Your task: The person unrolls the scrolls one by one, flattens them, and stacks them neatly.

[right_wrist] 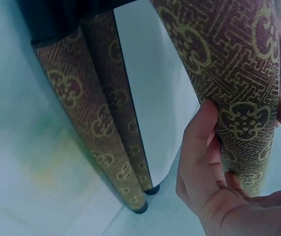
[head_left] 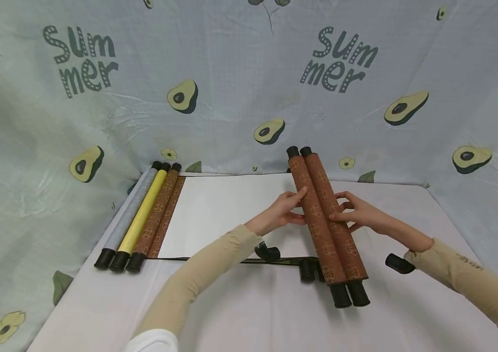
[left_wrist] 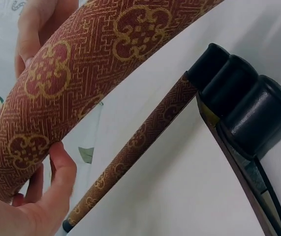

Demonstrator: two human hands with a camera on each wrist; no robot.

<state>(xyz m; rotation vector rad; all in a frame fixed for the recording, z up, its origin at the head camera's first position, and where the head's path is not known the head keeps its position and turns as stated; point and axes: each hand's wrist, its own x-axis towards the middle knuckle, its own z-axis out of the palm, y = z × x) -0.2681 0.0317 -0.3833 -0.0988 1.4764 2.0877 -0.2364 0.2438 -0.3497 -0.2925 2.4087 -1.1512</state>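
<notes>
Two reddish-brown patterned scroll rollers with black end knobs are held side by side, slanting above the right of the white sheet (head_left: pixel 231 210). My left hand (head_left: pixel 285 210) grips the left roller (head_left: pixel 325 244), thumb on top and fingers at its outer side. My right hand (head_left: pixel 363 212) holds the right roller (head_left: pixel 346 244) between thumb and fingers. In the left wrist view, the gold-figured brocade (left_wrist: pixel 86 64) fills the upper left. Below the held pair, on the table, lies another brown roller (left_wrist: pixel 145 132) with several black knobs (left_wrist: pixel 261 113) at its near end.
At the table's left lie a grey roller (head_left: pixel 127 215), a yellow roller (head_left: pixel 145 215) and a brown roller (head_left: pixel 156 215), all with black ends. A patterned cloth (head_left: pixel 227 132) hangs behind the table. Black wrist cameras (head_left: pixel 268 252) sit under both forearms.
</notes>
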